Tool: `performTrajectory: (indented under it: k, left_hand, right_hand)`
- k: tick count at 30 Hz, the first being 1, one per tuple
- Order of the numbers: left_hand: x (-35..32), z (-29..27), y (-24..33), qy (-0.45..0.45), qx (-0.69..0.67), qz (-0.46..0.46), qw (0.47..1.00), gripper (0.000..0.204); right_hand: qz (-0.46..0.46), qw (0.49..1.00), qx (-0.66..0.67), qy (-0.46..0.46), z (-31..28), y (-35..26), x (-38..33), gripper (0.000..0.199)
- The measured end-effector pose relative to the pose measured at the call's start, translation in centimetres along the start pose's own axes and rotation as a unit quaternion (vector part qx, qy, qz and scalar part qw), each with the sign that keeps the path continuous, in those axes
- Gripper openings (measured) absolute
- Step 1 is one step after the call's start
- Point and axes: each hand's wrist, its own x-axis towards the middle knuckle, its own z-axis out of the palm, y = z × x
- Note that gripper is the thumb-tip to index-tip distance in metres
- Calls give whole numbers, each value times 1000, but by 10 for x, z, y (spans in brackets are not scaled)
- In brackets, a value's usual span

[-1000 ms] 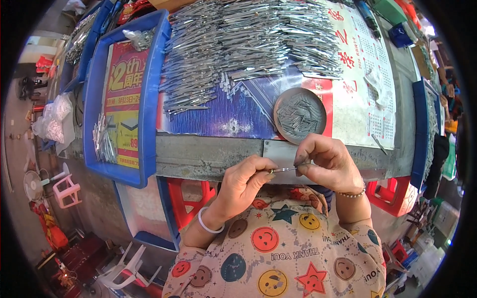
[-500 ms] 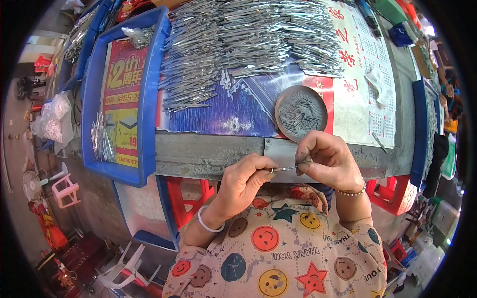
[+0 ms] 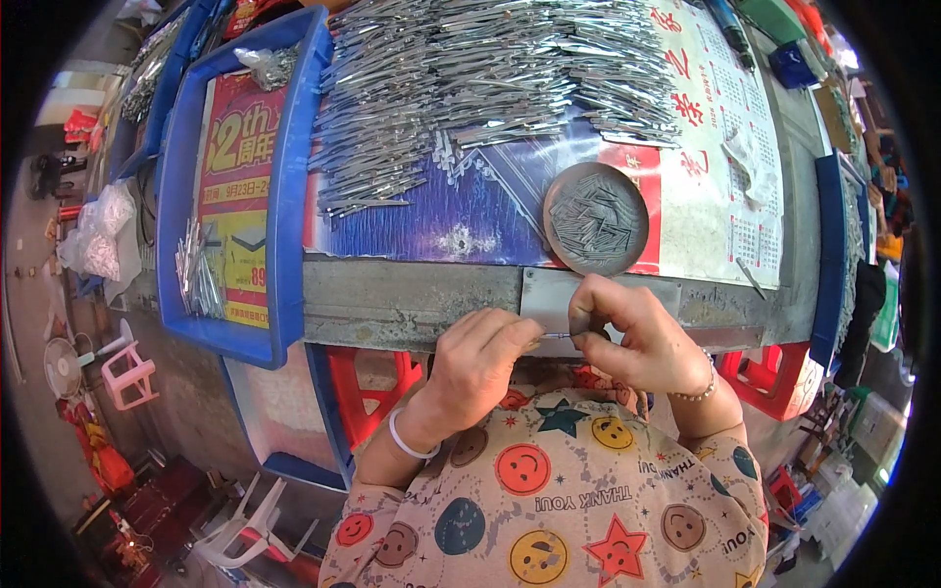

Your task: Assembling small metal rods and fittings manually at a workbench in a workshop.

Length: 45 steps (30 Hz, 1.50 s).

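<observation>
Above the table's near edge, my left hand pinches the left end of a thin silver metal rod. My right hand has thumb and forefinger closed at the rod's other end. Fingertips cover both ends, so its full shape is hidden. Just beyond my right hand is a round grey dish holding many small grey metal pins. A broad heap of slim silver metal pieces lies in rows at the far side, with a few small bits at its near edge.
A blue tray with some metal pieces stands at the left. Printed sheets cover the tabletop; a lone metal piece lies at right. Another blue tray flanks the right edge. Red stools stand below.
My left hand has rolled over so its back shows more, its fingers folded closer. My right hand has shifted slightly left, and the rod remains between both hands.
</observation>
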Motion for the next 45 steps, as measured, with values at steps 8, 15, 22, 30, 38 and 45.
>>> performTrajectory:
  k: [8,15,22,30,38,45]
  left_hand:
    - [-10,-1,-1,-127,-513,-371,763,15]
    - [-15,9,-15,-184,-800,-402,406,16]
    - [-18,13,-9,-174,-831,-395,351,16]
    - [-20,13,-5,-157,-844,-402,318,18]
    - [-15,8,-10,-156,-847,-398,315,20]
    - [-12,-5,2,-154,-817,-416,369,27]
  right_hand:
    - [16,985,151,79,12,10,-2,12]
    - [29,971,233,45,12,19,5,11]
    - [12,973,230,25,12,23,5,14]
    - [31,965,261,20,12,26,6,15]
    - [21,966,256,-2,9,20,17,17]
    - [4,969,244,-21,11,7,19,17]
